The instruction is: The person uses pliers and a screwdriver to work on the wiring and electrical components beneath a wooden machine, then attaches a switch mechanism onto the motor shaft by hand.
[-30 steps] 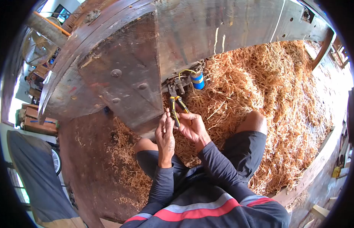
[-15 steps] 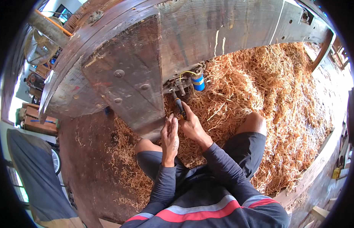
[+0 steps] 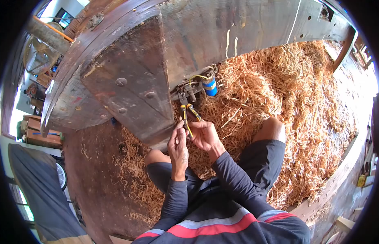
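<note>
A pair of pliers (image 3: 184, 112) with black and yellow handles stands with its handles spread, jaws up at a small metal mechanism (image 3: 190, 90) beneath the big wooden structure. My right hand (image 3: 206, 136) is closed around the lower part of the handles. From the left, my left hand (image 3: 178, 148) has its fingertips bent together against the left handle. Right of the mechanism hangs a blue cylinder (image 3: 210, 87) with a yellow band, and a yellow wire (image 3: 197, 76) runs above it. What the jaws touch is too small to make out.
A large, worn wooden plank structure (image 3: 128, 77) with round bolt heads curves overhead. Wood shavings (image 3: 271, 89) are heaped under and right of it. A dark cloth (image 3: 39, 183) hangs at left near a wheel (image 3: 61, 175). A wooden beam (image 3: 328, 195) borders the shavings.
The pliers' handles have spread apart, where before they were together. My right hand's grip has loosened and shifted slightly lower, and my left fingertips have bent in to the left handle.
</note>
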Demonstrator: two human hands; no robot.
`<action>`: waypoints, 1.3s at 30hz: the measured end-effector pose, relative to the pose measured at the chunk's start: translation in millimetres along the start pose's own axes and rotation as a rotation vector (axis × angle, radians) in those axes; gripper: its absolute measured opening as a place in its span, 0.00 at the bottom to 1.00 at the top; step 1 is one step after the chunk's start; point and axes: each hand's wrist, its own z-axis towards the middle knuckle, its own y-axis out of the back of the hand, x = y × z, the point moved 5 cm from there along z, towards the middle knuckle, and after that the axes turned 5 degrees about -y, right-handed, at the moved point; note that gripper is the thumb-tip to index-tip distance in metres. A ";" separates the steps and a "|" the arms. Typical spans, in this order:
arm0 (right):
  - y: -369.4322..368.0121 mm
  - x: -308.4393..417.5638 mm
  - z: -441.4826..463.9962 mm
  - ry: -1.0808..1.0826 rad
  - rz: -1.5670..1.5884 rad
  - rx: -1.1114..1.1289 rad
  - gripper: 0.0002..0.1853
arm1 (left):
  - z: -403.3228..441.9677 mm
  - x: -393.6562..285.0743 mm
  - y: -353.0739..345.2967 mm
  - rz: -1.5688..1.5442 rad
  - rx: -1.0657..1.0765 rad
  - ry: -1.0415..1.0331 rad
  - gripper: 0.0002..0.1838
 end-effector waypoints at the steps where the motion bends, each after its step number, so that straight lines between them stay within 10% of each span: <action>1: 0.0 0.3 -3.6 -0.060 0.109 0.009 0.31 | -0.2 -1.3 -2.8 0.003 0.002 0.000 0.25; 11: -31.9 26.8 -47.4 0.137 -1.220 -0.435 0.42 | 15.9 23.5 -15.4 0.026 0.015 0.047 0.30; 23: -28.7 57.2 -78.4 0.309 -1.545 -0.652 0.44 | 123.4 69.6 -39.7 0.066 -0.239 -0.085 0.48; 37: -26.6 81.0 -51.3 0.488 -1.943 -0.552 0.41 | 129.7 111.7 -26.1 0.141 -0.416 -0.341 0.28; 39: -33.2 80.3 -51.5 0.460 -1.929 -0.565 0.40 | 105.7 84.9 -39.2 0.093 -0.311 -0.100 0.28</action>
